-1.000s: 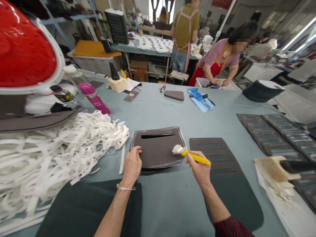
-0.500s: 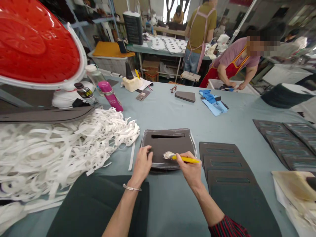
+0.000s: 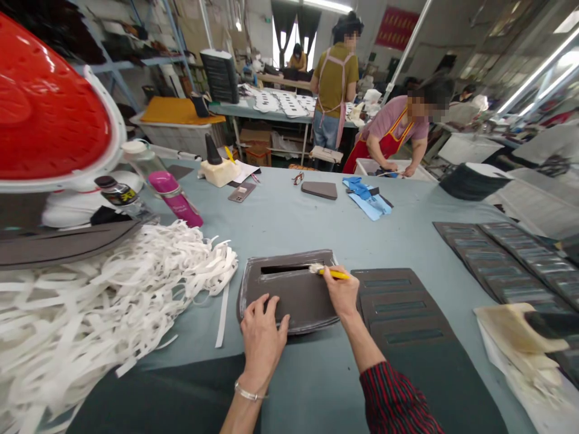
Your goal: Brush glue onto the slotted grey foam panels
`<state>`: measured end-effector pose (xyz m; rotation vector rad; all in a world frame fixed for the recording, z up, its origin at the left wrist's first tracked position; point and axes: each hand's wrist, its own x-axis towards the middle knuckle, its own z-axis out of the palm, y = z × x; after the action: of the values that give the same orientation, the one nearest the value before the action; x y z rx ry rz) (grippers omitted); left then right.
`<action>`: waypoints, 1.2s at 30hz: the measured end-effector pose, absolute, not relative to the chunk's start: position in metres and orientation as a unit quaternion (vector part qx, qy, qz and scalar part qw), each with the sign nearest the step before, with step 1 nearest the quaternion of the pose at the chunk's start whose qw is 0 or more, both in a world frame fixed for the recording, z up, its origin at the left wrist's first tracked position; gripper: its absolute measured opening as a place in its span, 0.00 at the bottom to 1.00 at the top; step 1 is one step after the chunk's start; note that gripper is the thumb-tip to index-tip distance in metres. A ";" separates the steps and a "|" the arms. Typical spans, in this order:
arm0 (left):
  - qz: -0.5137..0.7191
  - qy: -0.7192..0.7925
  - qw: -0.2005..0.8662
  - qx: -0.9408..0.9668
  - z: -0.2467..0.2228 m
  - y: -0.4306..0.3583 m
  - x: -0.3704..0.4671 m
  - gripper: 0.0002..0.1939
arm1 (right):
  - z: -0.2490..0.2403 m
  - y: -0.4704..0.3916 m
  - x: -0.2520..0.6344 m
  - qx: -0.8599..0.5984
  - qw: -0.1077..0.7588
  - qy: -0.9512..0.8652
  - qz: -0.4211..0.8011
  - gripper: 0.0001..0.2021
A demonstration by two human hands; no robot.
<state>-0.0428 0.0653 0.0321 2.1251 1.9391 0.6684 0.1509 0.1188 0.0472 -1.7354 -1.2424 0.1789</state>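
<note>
A stack of dark grey panels lies in front of me, the top one with a long slot near its far edge and whitish smears along its border. My right hand grips a brush with a yellow handle. Its white-coated bristles touch the panel at the right end of the slot, and a pale streak runs along the slot's near side. My left hand rests on the panel's near left part, fingers spread and holding nothing. Right of the stack lie overlapping slotted panels.
A heap of white strips covers the left side. Behind it stand a pink bottle and a dark-capped bottle. A phone and blue scraps lie farther back. More slotted panels are at right. Co-workers stand beyond the table.
The brush has moved from the panel's near middle up to the slot's right end, leaving a pale streak beside the slot. My left hand has shifted from the left edge onto the panel. The view has tilted up.
</note>
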 end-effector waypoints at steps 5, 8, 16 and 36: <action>0.219 0.651 0.081 0.722 0.031 0.064 -0.041 0.19 | 0.056 0.122 0.133 -0.673 0.520 -0.522 0.057 0.11; 0.206 0.649 0.080 0.728 0.029 0.064 -0.042 0.19 | 0.052 0.139 0.073 -0.596 0.550 -0.576 0.104 0.09; 0.198 0.650 0.071 0.730 0.026 0.065 -0.042 0.19 | 0.036 0.157 0.107 -0.639 0.484 -0.592 0.083 0.08; 0.316 0.560 0.339 0.687 0.035 0.087 0.011 0.17 | 0.024 0.077 0.219 -0.765 0.454 -0.429 0.154 0.16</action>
<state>0.0114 0.0868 0.0348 1.7888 1.4572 0.8235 0.2185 0.0769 0.0244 -1.8894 -1.0600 0.3795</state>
